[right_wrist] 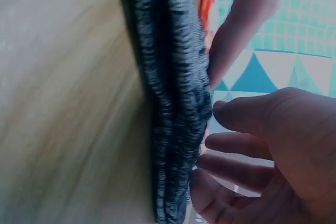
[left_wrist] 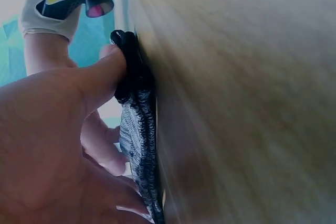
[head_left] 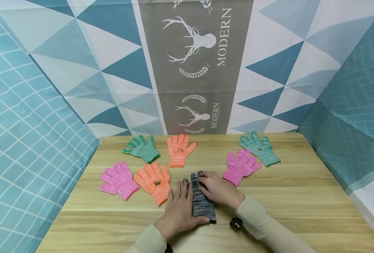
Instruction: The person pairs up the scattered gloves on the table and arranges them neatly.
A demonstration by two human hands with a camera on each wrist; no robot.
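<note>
A dark grey and black knit glove [head_left: 203, 206] lies on the table in front of me, its cuff toward me. Seen edge-on in the right wrist view, the knit glove [right_wrist: 181, 93] shows two layers, one on the other. My left hand [head_left: 178, 211] rests on its left side with fingers straight, the thumb across the cuff. In the left wrist view that thumb presses the black cuff [left_wrist: 137, 74]. My right hand [head_left: 221, 189] touches the glove's finger end. Its loosely bent fingertips [right_wrist: 202, 182] meet the upper face of the knit.
Left of the hands lie pink [head_left: 119, 181], green [head_left: 142, 149] and two orange gloves [head_left: 156, 184] [head_left: 178, 150]. Another pink glove [head_left: 241, 167] and a green glove [head_left: 259, 148] lie at the right. Patterned cloth [head_left: 193, 80] hangs behind the wooden table [head_left: 284, 211].
</note>
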